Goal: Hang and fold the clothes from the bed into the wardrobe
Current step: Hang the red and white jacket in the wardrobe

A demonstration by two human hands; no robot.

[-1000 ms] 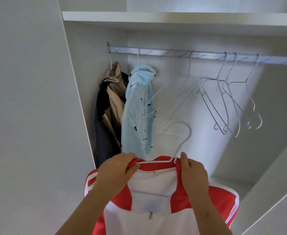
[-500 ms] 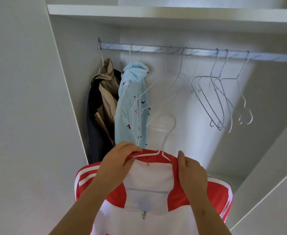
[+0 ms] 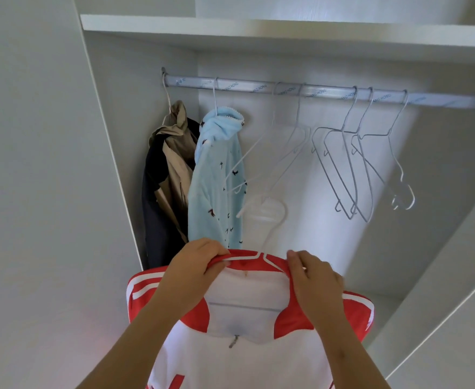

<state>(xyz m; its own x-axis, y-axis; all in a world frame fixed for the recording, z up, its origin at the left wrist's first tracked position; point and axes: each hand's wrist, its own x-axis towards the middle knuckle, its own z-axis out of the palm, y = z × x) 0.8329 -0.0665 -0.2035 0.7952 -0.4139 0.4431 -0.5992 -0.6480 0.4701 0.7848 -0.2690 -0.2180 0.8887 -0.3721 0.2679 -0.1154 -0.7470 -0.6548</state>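
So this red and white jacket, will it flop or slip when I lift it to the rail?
Probably floppy: the jacket drapes loosely below the left hand and right hand. It looks thin, so likely light enough for the wire hanger. The smooth-looking fabric may slide off that wire if tilted.

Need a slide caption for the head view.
Left hand and right hand hold a red-and-white jacket on a hanger below the rail, near a blue top.
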